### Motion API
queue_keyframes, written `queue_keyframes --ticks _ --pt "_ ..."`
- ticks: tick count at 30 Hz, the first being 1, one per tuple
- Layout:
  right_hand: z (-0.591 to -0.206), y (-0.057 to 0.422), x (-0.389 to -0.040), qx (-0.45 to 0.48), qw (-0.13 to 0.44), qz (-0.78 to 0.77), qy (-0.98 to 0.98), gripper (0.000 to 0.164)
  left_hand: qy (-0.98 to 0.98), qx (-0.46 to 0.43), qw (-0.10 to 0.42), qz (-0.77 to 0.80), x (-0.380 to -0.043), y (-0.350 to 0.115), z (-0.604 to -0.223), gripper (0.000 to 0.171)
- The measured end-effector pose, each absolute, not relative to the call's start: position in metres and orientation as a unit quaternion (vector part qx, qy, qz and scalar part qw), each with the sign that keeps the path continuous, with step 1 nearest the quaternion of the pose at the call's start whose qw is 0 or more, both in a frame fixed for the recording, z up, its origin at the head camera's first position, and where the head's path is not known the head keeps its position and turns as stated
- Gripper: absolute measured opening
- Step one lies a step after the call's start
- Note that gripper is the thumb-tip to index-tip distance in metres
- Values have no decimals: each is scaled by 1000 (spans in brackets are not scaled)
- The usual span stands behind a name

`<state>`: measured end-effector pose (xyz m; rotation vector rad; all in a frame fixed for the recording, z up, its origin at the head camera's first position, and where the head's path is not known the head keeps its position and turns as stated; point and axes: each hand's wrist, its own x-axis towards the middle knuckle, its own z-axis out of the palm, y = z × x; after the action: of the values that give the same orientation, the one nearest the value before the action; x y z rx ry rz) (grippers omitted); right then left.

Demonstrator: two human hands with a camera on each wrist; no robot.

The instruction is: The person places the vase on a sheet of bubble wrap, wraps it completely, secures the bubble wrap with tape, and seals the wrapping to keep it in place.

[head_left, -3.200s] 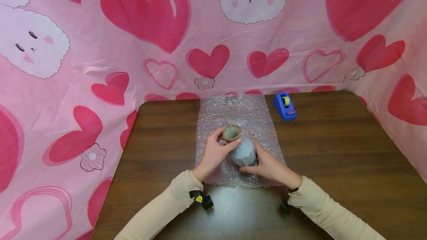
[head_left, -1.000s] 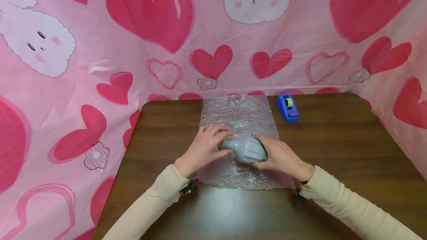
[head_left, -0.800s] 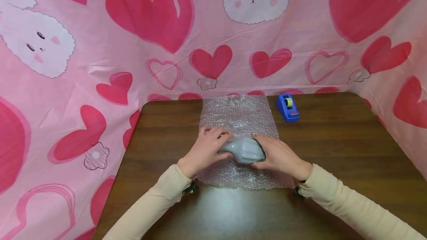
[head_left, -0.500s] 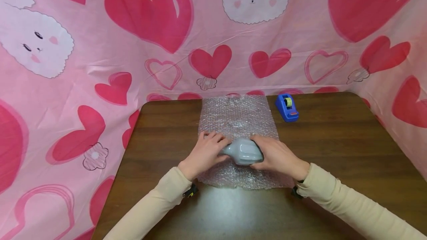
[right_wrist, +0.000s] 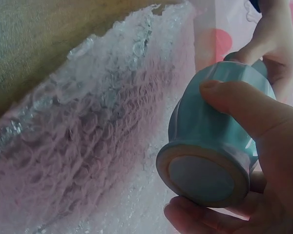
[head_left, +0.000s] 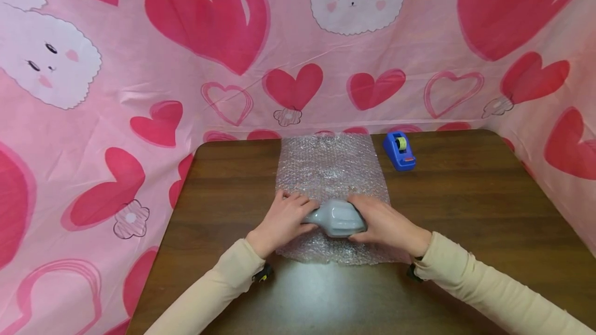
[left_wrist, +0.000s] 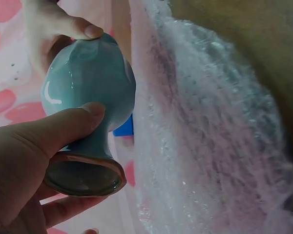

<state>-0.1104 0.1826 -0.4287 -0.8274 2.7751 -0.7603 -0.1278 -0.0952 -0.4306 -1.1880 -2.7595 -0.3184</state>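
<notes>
A glossy blue-grey vase [head_left: 342,218] lies sideways between my hands, its neck to the left and base to the right. My left hand [head_left: 284,219] grips the neck near the brown rim, the thumb across it in the left wrist view. Around the base end curls my right hand [head_left: 386,223]; the right wrist view shows the pale round foot of the vase [right_wrist: 202,178] by its fingers. Beneath lies a sheet of bubble wrap [head_left: 332,162]. In both wrist views the vase appears held above the wrap; whether it touches cannot be told.
A blue tape dispenser [head_left: 399,151] with a yellowish roll stands at the back right of the brown wooden table [head_left: 465,195]. Pink cloth [head_left: 326,45] printed with hearts hangs behind the table and along its sides.
The vase has turned from mouth up and tilted to lying sideways. My left hand shifted its grip along the neck. In the last second both hands brought the vase slightly nearer me.
</notes>
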Motion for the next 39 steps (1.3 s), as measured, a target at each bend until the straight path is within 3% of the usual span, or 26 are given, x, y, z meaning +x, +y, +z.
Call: queue_keyframes --ticks 25,39 --pt "-443 173 -90 -276 84 -219 932 77 -915 -391 36 -97 -110 -103 -453 41" --pt "-445 173 -88 -280 79 -203 935 80 -912 -397 57 -91 -107 -105 -456 41"
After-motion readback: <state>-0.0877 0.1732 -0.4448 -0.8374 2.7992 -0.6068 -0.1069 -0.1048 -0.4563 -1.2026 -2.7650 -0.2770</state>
